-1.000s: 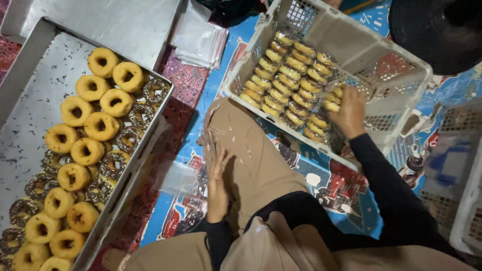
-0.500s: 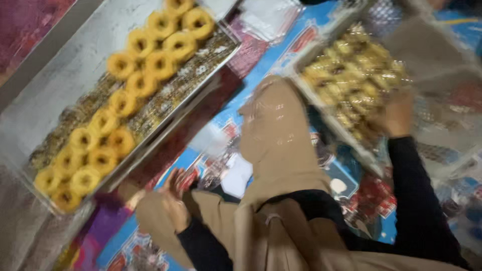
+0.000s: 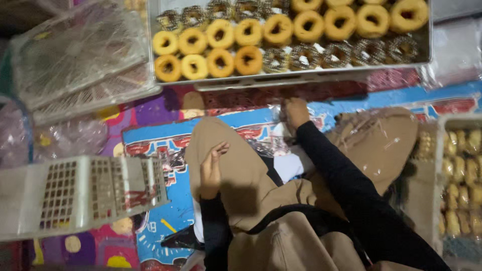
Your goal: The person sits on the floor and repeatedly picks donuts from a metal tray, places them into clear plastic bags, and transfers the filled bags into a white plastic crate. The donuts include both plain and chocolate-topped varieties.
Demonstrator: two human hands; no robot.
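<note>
My right hand (image 3: pixel 295 112) reaches forward in a black sleeve, its fingers curled on a clear plastic bag (image 3: pixel 271 136) that lies on the mat just below the metal tray (image 3: pixel 301 79). The tray holds rows of ring doughnuts (image 3: pixel 251 34), some plain yellow and some with dark speckled topping. My left hand (image 3: pixel 213 167) lies flat on my left knee, on the tan trousers, and holds nothing.
A white plastic crate (image 3: pixel 75 196) lies on its side at the left. Another pale crate (image 3: pixel 75 55) sits at the upper left. At the right edge a crate (image 3: pixel 442 125) holds several wrapped yellow pastries (image 3: pixel 459 170). A colourful patterned mat (image 3: pixel 150 135) covers the floor.
The view has swung left, so the doughnut tray now lies across the top. My right hand left the pastry crate and came to the plastic bag by the tray. My left hand stays on my knee.
</note>
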